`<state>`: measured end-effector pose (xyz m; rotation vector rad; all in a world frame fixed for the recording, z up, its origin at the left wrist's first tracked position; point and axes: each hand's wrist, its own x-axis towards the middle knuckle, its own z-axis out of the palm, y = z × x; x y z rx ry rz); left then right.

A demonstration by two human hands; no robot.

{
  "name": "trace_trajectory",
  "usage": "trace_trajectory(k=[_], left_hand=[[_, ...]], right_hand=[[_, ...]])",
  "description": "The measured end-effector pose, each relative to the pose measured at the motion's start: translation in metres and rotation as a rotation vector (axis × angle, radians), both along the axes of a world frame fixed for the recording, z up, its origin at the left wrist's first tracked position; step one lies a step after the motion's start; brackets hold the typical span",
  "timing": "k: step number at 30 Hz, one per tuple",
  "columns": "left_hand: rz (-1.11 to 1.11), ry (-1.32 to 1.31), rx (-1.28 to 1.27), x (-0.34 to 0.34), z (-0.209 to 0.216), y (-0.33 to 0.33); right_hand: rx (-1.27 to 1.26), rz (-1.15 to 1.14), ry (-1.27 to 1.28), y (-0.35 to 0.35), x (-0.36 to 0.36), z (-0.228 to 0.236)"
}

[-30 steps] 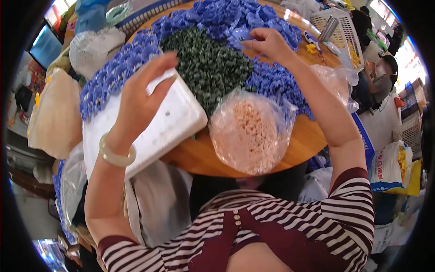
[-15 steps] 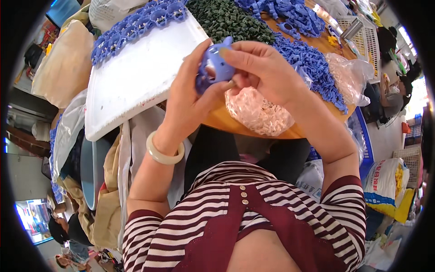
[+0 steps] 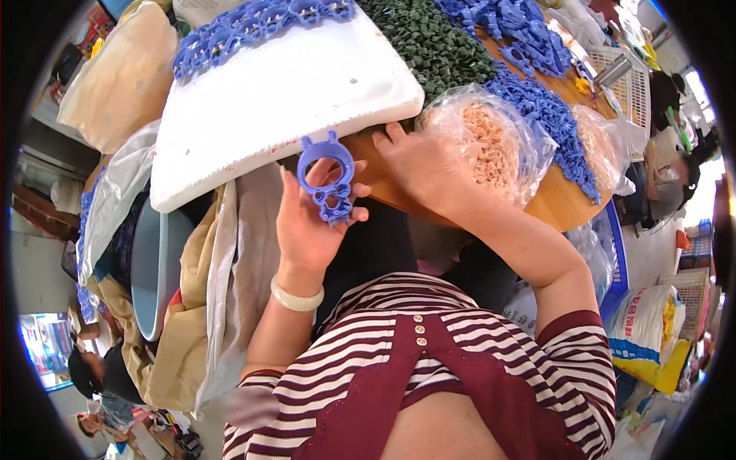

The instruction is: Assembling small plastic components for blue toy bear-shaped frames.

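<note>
My left hand (image 3: 307, 241) grips a blue plastic part (image 3: 326, 146), a ring with two ear-like bumps on top and a smaller openwork piece below. The part faces up in front of the white foam board's near edge, fingers behind it. My right hand (image 3: 429, 169) is over the table's near edge, between the foam board (image 3: 284, 107) and a clear bag of small pale peach pieces (image 3: 491, 146). Its thumb and a finger reach apart near the board's corner, with nothing visible in them; the other fingers are partly hidden.
Rows of blue parts (image 3: 261, 27) line the board's far side. Piles of dark green pieces (image 3: 429, 50) and small blue pieces (image 3: 537, 111) cover the wooden table (image 3: 552, 211). Another peach bag (image 3: 606, 146) lies at right. A blue-grey tub (image 3: 153, 268) stands at left.
My hands have separated. The left moved down and left with the blue part; the right left the part and went to the table beside the bag, which now sits farther up in view.
</note>
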<state>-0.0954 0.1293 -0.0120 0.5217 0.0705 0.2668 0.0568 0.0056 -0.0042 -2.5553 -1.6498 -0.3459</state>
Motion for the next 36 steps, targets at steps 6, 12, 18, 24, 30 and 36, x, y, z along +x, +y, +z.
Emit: trace_trajectory(k=[6, 12, 18, 24, 30, 36], left_hand=[[-0.087, 0.066, -0.004, 0.003, -0.011, -0.002], [-0.136, 0.066, -0.074, 0.008, -0.030, -0.006], [-0.222, 0.067, -0.005, 0.018, -0.022, -0.025], [-0.290, 0.078, -0.025, 0.029, -0.014, -0.046], [-0.358, 0.084, -0.035, 0.036, -0.017, -0.057], [-0.387, 0.108, -0.026, 0.040, -0.017, -0.068]], right_hand=[[0.042, 0.131, 0.210, -0.023, -0.005, 0.004], [0.332, 0.152, 0.409, -0.044, -0.005, 0.013], [0.789, 0.030, 1.555, -0.072, -0.014, 0.015], [0.822, -0.061, 1.617, -0.090, -0.021, 0.013], [0.844, -0.038, 1.306, -0.103, -0.032, 0.012], [0.807, -0.004, 0.912, -0.113, -0.039, 0.012]])
